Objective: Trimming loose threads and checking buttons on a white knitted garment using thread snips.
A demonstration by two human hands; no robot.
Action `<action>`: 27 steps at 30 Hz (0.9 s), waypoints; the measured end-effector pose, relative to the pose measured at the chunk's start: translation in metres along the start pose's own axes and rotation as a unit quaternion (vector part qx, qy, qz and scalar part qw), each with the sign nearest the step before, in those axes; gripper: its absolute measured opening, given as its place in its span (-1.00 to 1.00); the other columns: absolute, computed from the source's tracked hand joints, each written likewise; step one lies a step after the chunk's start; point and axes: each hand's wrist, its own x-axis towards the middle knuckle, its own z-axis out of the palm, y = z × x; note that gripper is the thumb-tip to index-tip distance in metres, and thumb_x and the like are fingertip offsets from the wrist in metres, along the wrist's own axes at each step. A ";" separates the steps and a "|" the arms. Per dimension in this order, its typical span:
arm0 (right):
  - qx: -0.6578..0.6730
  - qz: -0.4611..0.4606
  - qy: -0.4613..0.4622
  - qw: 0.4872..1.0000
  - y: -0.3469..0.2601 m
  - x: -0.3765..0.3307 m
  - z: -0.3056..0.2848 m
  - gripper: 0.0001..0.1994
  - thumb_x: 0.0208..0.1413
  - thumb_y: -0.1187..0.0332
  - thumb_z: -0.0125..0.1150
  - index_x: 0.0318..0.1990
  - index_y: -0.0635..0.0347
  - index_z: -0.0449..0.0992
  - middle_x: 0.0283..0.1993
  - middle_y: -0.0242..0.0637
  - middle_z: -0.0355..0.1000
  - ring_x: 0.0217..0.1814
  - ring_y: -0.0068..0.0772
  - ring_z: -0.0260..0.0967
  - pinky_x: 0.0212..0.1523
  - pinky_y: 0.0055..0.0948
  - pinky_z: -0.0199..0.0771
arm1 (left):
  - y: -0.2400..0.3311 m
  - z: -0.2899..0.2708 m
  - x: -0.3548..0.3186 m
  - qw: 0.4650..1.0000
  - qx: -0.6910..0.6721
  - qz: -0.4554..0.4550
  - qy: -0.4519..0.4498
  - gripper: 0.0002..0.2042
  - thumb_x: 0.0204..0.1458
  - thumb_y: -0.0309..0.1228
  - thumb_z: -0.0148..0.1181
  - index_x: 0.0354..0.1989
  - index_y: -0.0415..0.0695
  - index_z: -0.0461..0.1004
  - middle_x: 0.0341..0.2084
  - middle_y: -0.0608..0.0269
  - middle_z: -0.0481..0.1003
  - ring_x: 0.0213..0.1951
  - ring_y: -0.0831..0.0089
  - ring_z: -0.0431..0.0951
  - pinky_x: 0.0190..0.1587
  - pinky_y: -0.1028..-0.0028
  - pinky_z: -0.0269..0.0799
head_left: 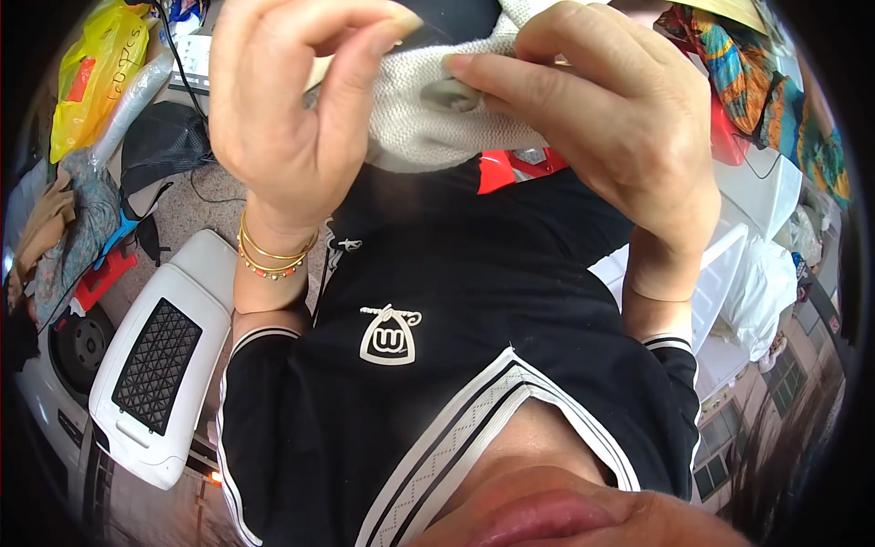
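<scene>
A cream knitted piece of fabric is held up between my two hands, near the top of the view. My right hand grips it, with a fingertip pressed beside a pale grey rounded spot or opening in the knit. At the fabric's left edge, my left hand has its thumb and index finger closed in a pinch. A tiny glint shows by the left thumb tip, but what the pinch holds is too small to name. Gold bangles circle my left wrist.
To the left are a yellow plastic bag, a dark mesh item and a white plastic case with a black lattice panel. Patterned cloth, a white plastic bag and pale plastic containers lie to the right. Something red shows beneath the fabric.
</scene>
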 end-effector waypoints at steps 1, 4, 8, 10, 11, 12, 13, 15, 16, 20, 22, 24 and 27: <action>0.004 0.004 0.008 1.000 0.000 -0.002 0.001 -0.75 -0.13 0.38 0.42 -0.21 0.06 0.68 -0.49 -0.41 0.41 -0.53 -0.49 0.38 -0.56 -0.50 0.32 | -0.002 0.000 -0.001 0.998 -0.057 -0.036 0.011 -0.92 0.15 -0.63 0.14 -0.21 -0.36 0.47 -0.22 0.06 0.46 -0.29 0.44 0.58 -0.21 0.54 0.48; 0.041 0.086 0.013 0.995 -0.003 -0.006 0.001 -0.64 -0.17 0.41 0.45 -0.11 0.12 0.65 -0.45 -0.34 0.43 -0.50 -0.48 0.37 -0.51 -0.51 0.32 | -0.023 0.000 -0.013 0.978 -0.185 -0.081 0.054 -0.85 0.24 -0.60 0.00 -0.06 -0.35 0.37 -0.13 0.04 0.43 -0.27 0.40 0.60 -0.12 0.47 0.51; 0.091 0.011 0.008 0.996 0.026 -0.021 0.015 -0.59 -0.29 0.66 0.22 -0.14 0.27 0.61 -0.40 -0.33 0.40 -0.41 -0.52 0.36 -0.39 -0.60 0.36 | -0.031 -0.026 -0.039 0.932 -0.227 -0.279 -0.054 -0.72 0.28 -0.40 0.03 0.08 -0.30 0.36 -0.19 0.28 0.48 -0.11 0.61 0.45 -0.01 0.59 0.36; 0.104 -0.006 0.002 0.995 0.036 -0.027 0.017 -0.62 -0.25 0.64 0.24 -0.15 0.27 0.59 -0.38 -0.34 0.40 -0.39 -0.52 0.35 -0.38 -0.59 0.35 | -0.031 -0.041 -0.046 0.874 -0.302 -0.351 -0.146 -0.72 0.24 -0.40 0.08 0.05 -0.27 0.40 -0.16 0.26 0.49 -0.08 0.59 0.45 0.03 0.56 0.33; 0.111 -0.019 -0.005 0.994 0.037 -0.028 0.018 -0.66 -0.21 0.62 0.27 -0.16 0.26 0.58 -0.36 -0.35 0.40 -0.37 -0.53 0.35 -0.36 -0.59 0.35 | -0.025 -0.043 -0.050 0.855 -0.320 -0.379 -0.149 -0.73 0.22 -0.41 0.10 0.04 -0.27 0.41 -0.16 0.27 0.49 -0.09 0.59 0.45 0.02 0.56 0.34; 0.115 -0.008 -0.003 0.993 0.035 -0.028 0.018 -0.70 -0.21 0.65 0.25 -0.21 0.30 0.57 -0.35 -0.33 0.40 -0.35 -0.51 0.36 -0.34 -0.60 0.35 | -0.020 -0.043 -0.054 0.835 -0.338 -0.406 -0.153 -0.73 0.21 -0.42 0.12 0.02 -0.27 0.42 -0.17 0.29 0.49 -0.09 0.60 0.45 0.01 0.57 0.34; 0.117 -0.010 -0.003 0.993 0.035 -0.028 0.018 -0.70 -0.21 0.65 0.25 -0.21 0.30 0.57 -0.35 -0.33 0.40 -0.35 -0.51 0.36 -0.34 -0.60 0.35 | -0.023 -0.045 -0.057 0.839 -0.319 -0.411 -0.160 -0.77 0.18 -0.47 0.14 -0.02 -0.26 0.43 -0.18 0.31 0.49 -0.12 0.61 0.46 -0.01 0.59 0.35; 0.135 0.021 0.003 0.991 0.035 -0.028 0.014 -0.72 -0.20 0.69 0.21 -0.23 0.37 0.54 -0.33 -0.27 0.42 -0.30 -0.46 0.37 -0.28 -0.59 0.35 | -0.022 -0.046 -0.057 0.849 -0.318 -0.392 -0.157 -0.79 0.17 -0.51 0.14 -0.04 -0.26 0.43 -0.19 0.32 0.49 -0.14 0.62 0.46 -0.02 0.59 0.36; 0.155 0.016 0.032 0.987 0.037 -0.030 0.012 -0.73 -0.20 0.70 0.19 -0.23 0.40 0.53 -0.32 -0.24 0.42 -0.29 -0.44 0.38 -0.26 -0.58 0.34 | -0.021 -0.046 -0.056 0.857 -0.319 -0.371 -0.158 -0.81 0.16 -0.54 0.14 -0.06 -0.25 0.43 -0.19 0.32 0.49 -0.15 0.63 0.46 -0.03 0.60 0.36; 0.202 -0.011 0.107 0.973 0.048 -0.040 -0.011 -0.77 -0.12 0.72 0.21 -0.22 0.48 0.49 -0.30 -0.19 0.42 -0.27 -0.40 0.35 -0.22 -0.54 0.29 | -0.011 -0.052 -0.023 0.839 -0.436 -0.319 -0.069 -0.79 0.15 -0.59 0.12 -0.05 -0.33 0.41 -0.19 0.23 0.50 -0.15 0.58 0.48 -0.03 0.59 0.36; 0.229 0.015 0.125 0.965 0.046 -0.048 -0.024 -0.77 -0.11 0.64 0.28 -0.22 0.45 0.50 -0.31 -0.21 0.44 -0.28 -0.44 0.34 -0.23 -0.56 0.28 | -0.004 -0.054 -0.006 0.809 -0.505 -0.297 -0.043 -0.73 0.12 -0.59 0.13 0.01 -0.35 0.38 -0.17 0.18 0.50 -0.13 0.54 0.50 -0.01 0.57 0.36; 0.228 -0.021 0.144 0.963 0.045 -0.047 -0.031 -0.76 -0.12 0.59 0.31 -0.24 0.45 0.51 -0.31 -0.19 0.45 -0.29 -0.45 0.37 -0.28 -0.57 0.30 | -0.002 -0.058 0.011 0.797 -0.545 -0.253 -0.063 -0.71 0.12 -0.58 0.13 0.03 -0.35 0.36 -0.16 0.16 0.51 -0.11 0.52 0.50 0.00 0.57 0.36; 0.255 0.011 0.157 0.954 0.049 -0.052 -0.031 -0.78 -0.12 0.61 0.33 -0.26 0.43 0.51 -0.34 -0.26 0.43 -0.31 -0.51 0.34 -0.29 -0.60 0.26 | 0.009 -0.054 0.028 0.849 -0.482 -0.215 -0.042 -0.67 0.09 -0.64 0.15 0.05 -0.36 0.33 -0.11 0.12 0.46 -0.10 0.52 0.49 -0.02 0.57 0.40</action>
